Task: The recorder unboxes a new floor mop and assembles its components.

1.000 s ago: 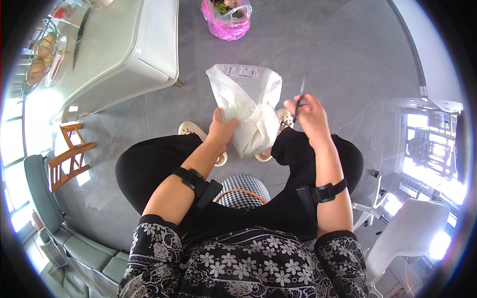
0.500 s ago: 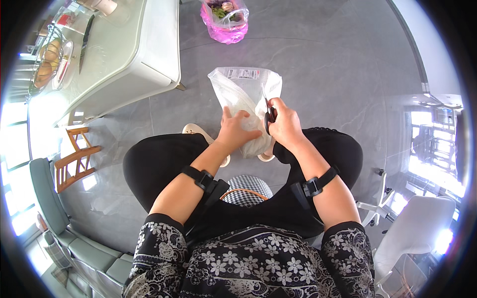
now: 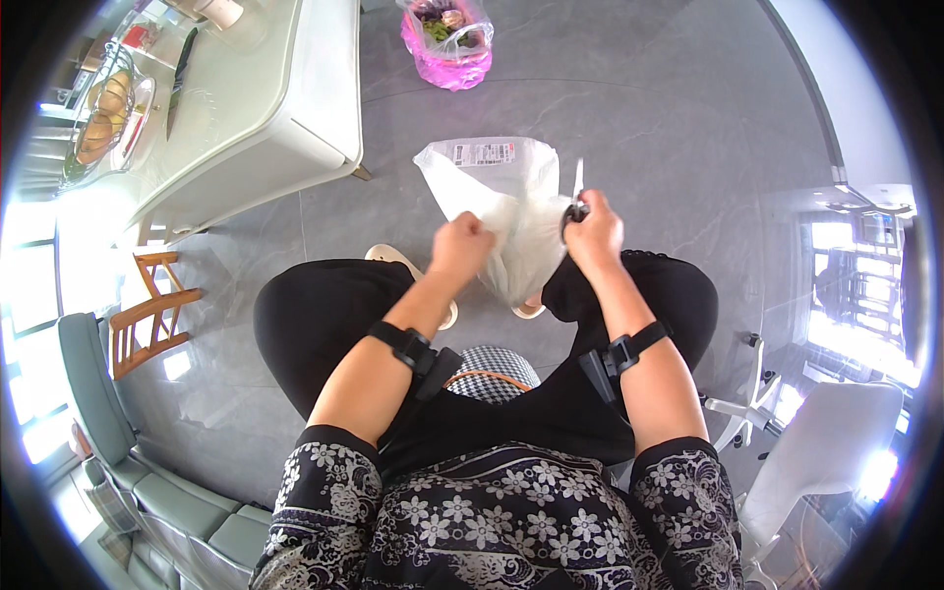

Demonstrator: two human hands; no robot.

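Between my knees is a crumpled, translucent white plastic bag [image 3: 526, 241] with a printed label near its far edge. My left hand [image 3: 462, 248] is closed at the bag's left side, fingers curled in on its edge. In my right hand [image 3: 597, 236] is a pair of scissors [image 3: 573, 216] with black handles, its blade pointing up and away beyond my fingers. The bag's right side stretches close to the scissors' handles. Whether my right fingers also pinch the plastic is hidden.
A pink plastic bag [image 3: 454, 71] with greens inside sits on the grey floor ahead. At left stands a white table [image 3: 246, 108] bearing a knife [image 3: 181, 74] and a wire fruit basket [image 3: 84, 162]. A checkered stool [image 3: 492, 369] is beneath me; a white chair [image 3: 826, 442] stands right.
My left hand has gone from spread fingers to a closed grip. My right hand with the scissors has moved right and slightly nearer, and the blade now shows apart from the bag.
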